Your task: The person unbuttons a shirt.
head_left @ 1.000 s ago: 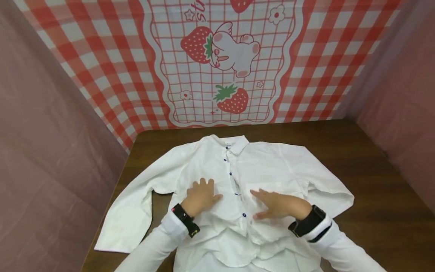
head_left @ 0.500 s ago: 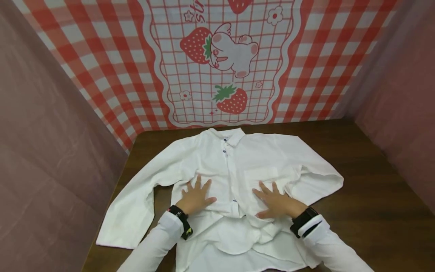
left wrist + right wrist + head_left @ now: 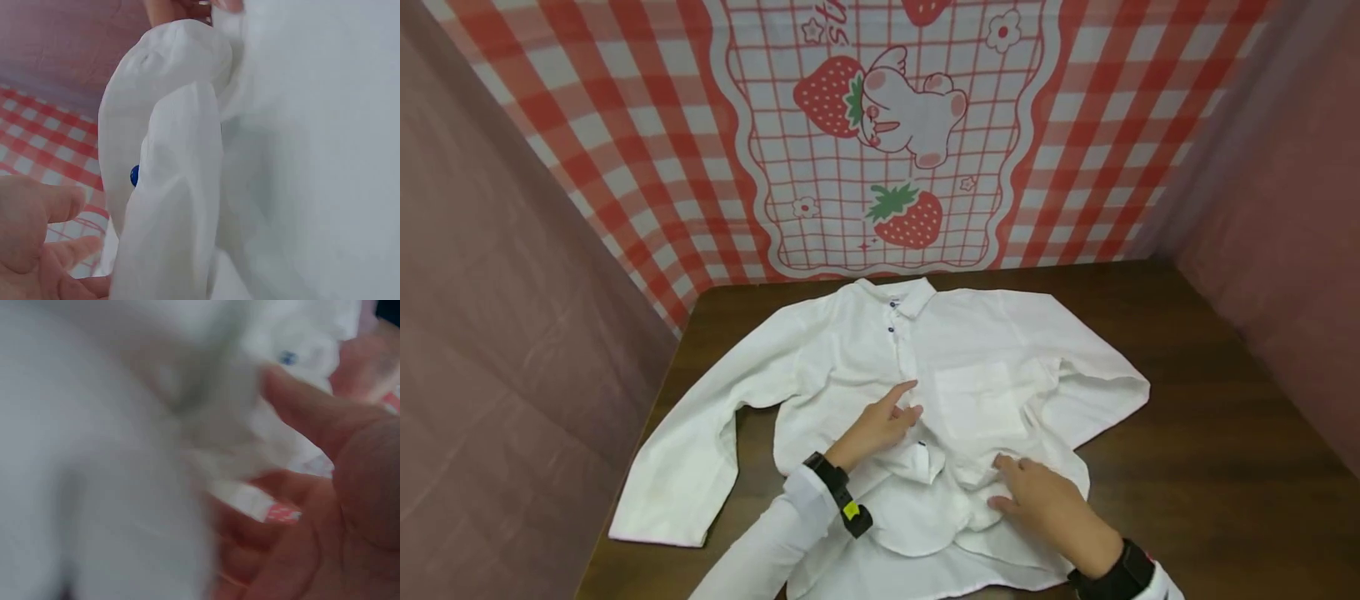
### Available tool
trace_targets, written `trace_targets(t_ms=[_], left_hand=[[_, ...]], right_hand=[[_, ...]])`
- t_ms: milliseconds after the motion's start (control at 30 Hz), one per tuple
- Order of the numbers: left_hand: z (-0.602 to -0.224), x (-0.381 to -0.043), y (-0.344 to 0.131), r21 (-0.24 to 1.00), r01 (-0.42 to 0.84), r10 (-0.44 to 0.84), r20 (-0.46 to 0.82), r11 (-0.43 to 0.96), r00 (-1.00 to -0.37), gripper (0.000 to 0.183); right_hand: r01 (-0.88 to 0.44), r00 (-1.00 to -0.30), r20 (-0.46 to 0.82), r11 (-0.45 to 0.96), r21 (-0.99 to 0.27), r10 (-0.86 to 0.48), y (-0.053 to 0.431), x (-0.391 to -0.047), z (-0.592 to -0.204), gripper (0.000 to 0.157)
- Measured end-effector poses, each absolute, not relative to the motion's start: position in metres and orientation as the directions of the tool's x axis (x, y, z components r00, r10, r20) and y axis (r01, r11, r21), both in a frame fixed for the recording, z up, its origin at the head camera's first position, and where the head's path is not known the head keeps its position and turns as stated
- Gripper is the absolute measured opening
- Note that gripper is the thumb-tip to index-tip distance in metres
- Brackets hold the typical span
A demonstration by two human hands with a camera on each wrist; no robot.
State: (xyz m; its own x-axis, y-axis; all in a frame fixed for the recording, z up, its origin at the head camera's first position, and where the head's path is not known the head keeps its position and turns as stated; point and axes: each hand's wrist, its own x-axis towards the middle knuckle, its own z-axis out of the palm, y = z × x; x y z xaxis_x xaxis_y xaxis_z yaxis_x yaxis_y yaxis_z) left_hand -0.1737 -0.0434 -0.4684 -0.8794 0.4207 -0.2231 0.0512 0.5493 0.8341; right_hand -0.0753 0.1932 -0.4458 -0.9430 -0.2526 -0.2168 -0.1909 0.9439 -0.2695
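A white long-sleeved shirt (image 3: 962,333) with small dark blue buttons lies front up on the brown table, collar toward the back. Its lower front is bunched into loose folds. My left hand (image 3: 876,427) is over the button placket at mid-shirt, index finger extended and fingers apart. In the left wrist view, that hand (image 3: 40,240) is beside a raised fold with a blue button (image 3: 135,175). My right hand (image 3: 1048,504) is at the folds of the lower right front, thumb and fingers parted. The right wrist view has blurred white cloth in front of that hand (image 3: 312,487).
The brown table (image 3: 1210,417) extends beyond the shirt on both sides. One sleeve (image 3: 677,467) stretches out to the left; the other is bent at the right. Behind the table hangs a red-checked strawberry cloth (image 3: 880,150), with pinkish drapes (image 3: 512,292) at the sides.
Both hands first lay spread on the shirt front, and the shirt slid slightly toward the back. Now the left hand has moved right to the placket, and the right hand lower and rightward.
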Motion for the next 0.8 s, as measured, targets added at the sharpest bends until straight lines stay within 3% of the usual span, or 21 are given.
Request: trace_targets(t_ms=[133,267,400,533,600,667,800], left_hand=[[-0.47,-0.18,-0.029,0.856,-0.039,0.425,-0.295,0.516,-0.856,0.05],[-0.47,-0.184,-0.017,0.885,-0.121,0.426,-0.332,0.449,-0.841,0.042],[-0.47,-0.187,-0.004,0.924,-0.142,0.451,-0.303,0.356,-0.84,0.055],[-0.469,-0.186,0.008,0.953,-0.174,0.461,-0.274,0.249,-0.844,0.067],[-0.47,-0.185,0.013,0.953,-0.224,0.453,-0.295,0.206,-0.841,0.07],[-0.472,-0.183,0.013,0.945,-0.241,0.438,-0.316,0.219,-0.842,0.071],[-0.479,-0.184,0.004,0.894,-0.081,0.422,-0.285,0.44,-0.861,0.069]], right_hand=[[-0.255,-0.967,0.051,0.927,-0.275,-0.251,0.194,-0.072,-0.466,0.025],[-0.253,-0.962,0.204,0.879,-0.405,-0.183,0.198,-0.076,-0.457,0.011],[-0.322,-0.907,0.405,0.804,-0.5,-0.112,0.203,-0.074,-0.423,0.018],[-0.523,-0.777,0.6,0.726,-0.447,-0.191,0.204,-0.064,-0.388,0.036],[-0.581,-0.757,0.586,0.708,-0.401,-0.289,0.2,-0.055,-0.377,0.046],[-0.611,-0.77,0.476,0.706,-0.358,-0.424,0.195,-0.046,-0.377,0.05],[-0.524,-0.822,-0.034,0.779,-0.343,-0.568,0.181,-0.032,-0.408,0.023]])
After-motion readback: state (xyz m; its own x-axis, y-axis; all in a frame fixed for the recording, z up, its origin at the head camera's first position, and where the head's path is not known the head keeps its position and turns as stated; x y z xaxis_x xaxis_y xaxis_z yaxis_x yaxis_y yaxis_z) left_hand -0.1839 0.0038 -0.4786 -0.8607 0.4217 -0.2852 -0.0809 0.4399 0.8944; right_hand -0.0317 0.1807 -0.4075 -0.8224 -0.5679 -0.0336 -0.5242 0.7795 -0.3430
